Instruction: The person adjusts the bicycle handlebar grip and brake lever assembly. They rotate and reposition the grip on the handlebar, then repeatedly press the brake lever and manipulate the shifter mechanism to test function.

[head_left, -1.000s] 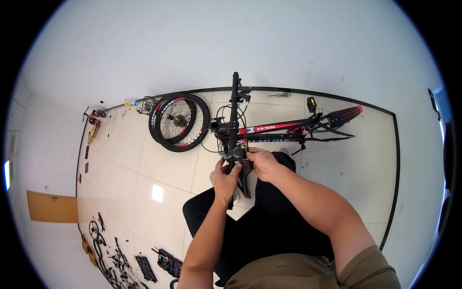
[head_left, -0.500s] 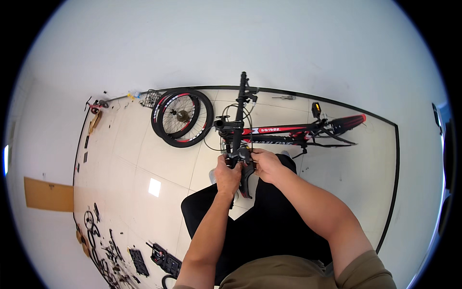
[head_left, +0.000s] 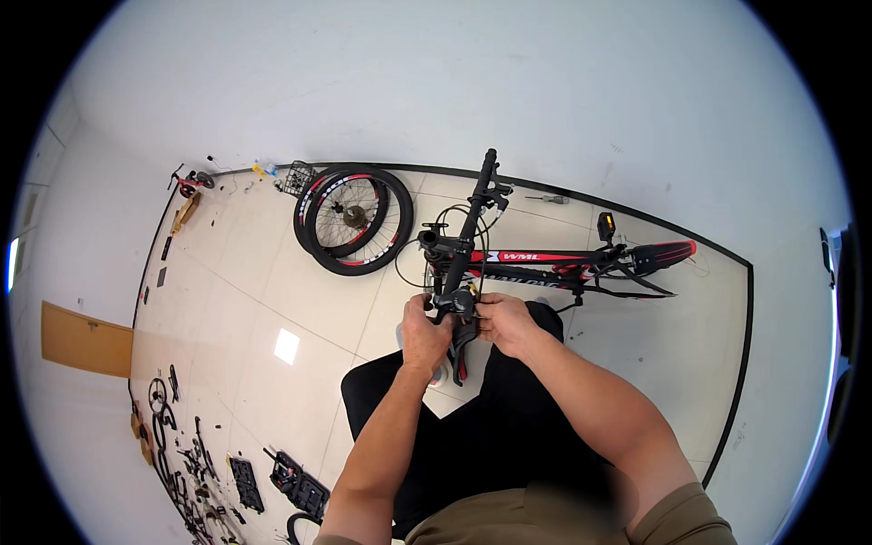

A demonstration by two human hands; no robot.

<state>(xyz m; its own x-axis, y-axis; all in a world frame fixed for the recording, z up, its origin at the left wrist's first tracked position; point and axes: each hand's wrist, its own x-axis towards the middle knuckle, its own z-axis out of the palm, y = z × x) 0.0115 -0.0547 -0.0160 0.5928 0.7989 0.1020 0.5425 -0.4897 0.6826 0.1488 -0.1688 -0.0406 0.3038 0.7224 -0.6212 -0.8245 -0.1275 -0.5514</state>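
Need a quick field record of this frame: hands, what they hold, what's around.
left hand: left hand grips the near end of the black handlebar
right hand: right hand closed on the fitting at the same bar end, beside the left
bike: red and black bike frame lying on the tiled floor, no wheels fitted
wheels: two wheels leaning near the wall, left of the bar
floor left: small parts and tools spread along the lower left
posture: person seated, dark trousers, both forearms in view
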